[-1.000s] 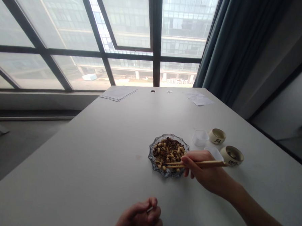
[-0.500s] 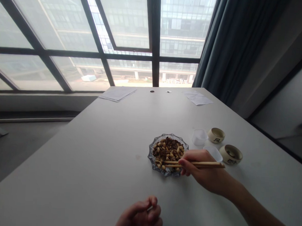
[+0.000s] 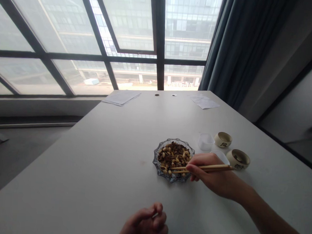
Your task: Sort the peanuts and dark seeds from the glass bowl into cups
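Note:
My right hand (image 3: 213, 176) is closed on a pair of wooden chopsticks (image 3: 181, 168). Their tips reach into the near part of a scalloped glass bowl (image 3: 156, 162), among the pistachios and dark striped seeds (image 3: 174, 153) that fill it. Whether the tips pinch a nut is too small to make out. My left hand (image 3: 148, 223) lies on the table at the near edge of the view, fingers curled in and no object visible in it. Just beyond my right hand is a clear plastic tub (image 3: 223, 158), partly covered by the hand.
Another clear tub (image 3: 206, 142) stands right of the bowl. Two cream ceramic cups with dark characters, a far one (image 3: 223, 140) and a near one (image 3: 237, 159), sit farther right. Papers (image 3: 121, 97) and more sheets (image 3: 204, 101) lie at the white table's (image 3: 104, 156) far end.
My right hand has shifted very slightly to the right, and the chopsticks have tilted a little with it. My left hand and the bowl stay put.

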